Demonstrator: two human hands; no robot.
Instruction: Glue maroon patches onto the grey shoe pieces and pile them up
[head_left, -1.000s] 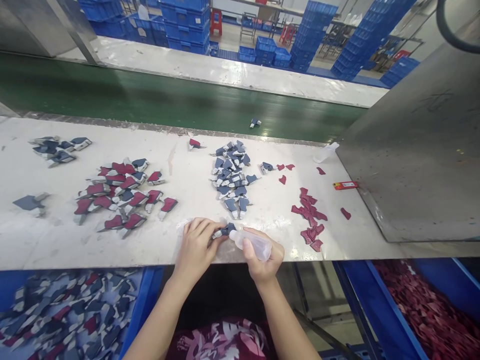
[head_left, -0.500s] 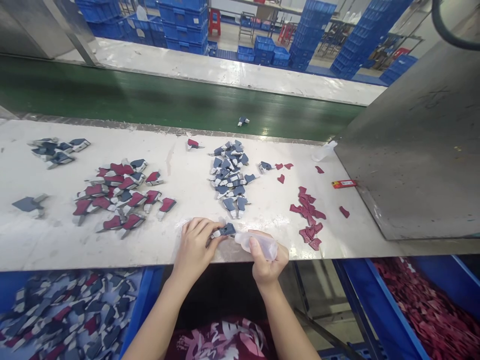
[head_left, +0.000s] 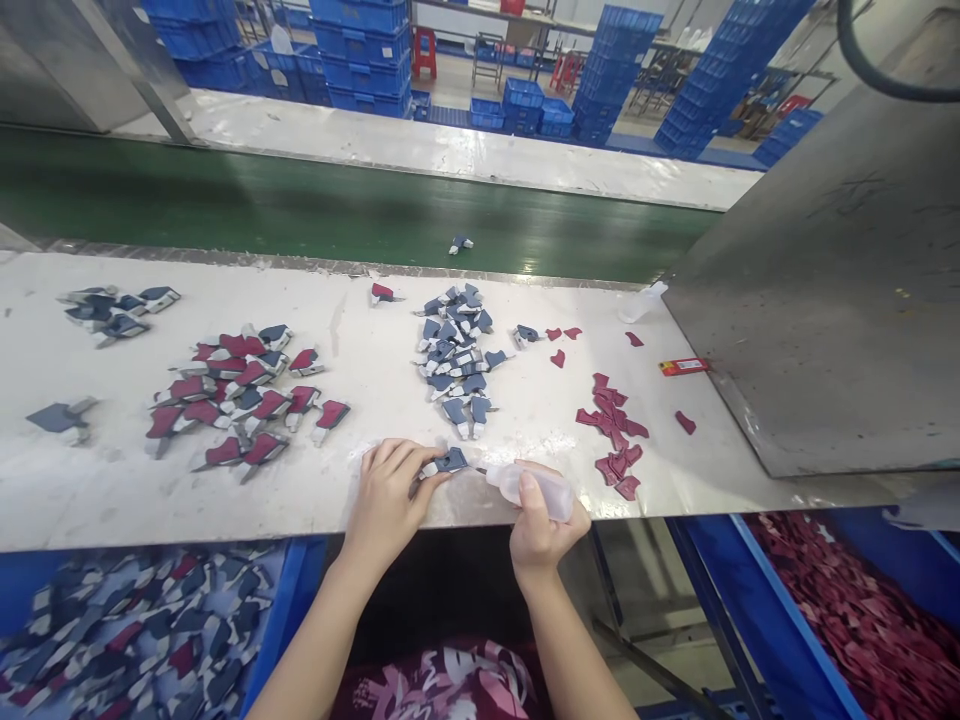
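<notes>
My left hand (head_left: 391, 492) pinches a small blue-and-grey plastic part (head_left: 451, 460) at the front of the white table, thumb and fingers closed on its left end. A translucent squeeze bottle (head_left: 541, 491) is wrapped in my right hand (head_left: 546, 530), its thin nozzle pointing left, a short gap away from the part. Beyond my hands lies a pile of similar blue-grey parts (head_left: 457, 360). Flat maroon pieces (head_left: 611, 418) are scattered to the right. On the left is a heap of parts with maroon faces (head_left: 232, 385).
A green conveyor belt (head_left: 315, 205) runs behind the table, carrying one blue-grey part (head_left: 460, 244). At the right stand a metal housing (head_left: 840, 300), a red-yellow packet (head_left: 683, 367) and a clear plastic container (head_left: 643, 302). Blue bins (head_left: 300, 590) below the table edge hold parts and maroon pieces.
My right hand has drawn the squeeze bottle rightward, so its nozzle has come away from the part in my left hand. The part on the belt has shifted left.
</notes>
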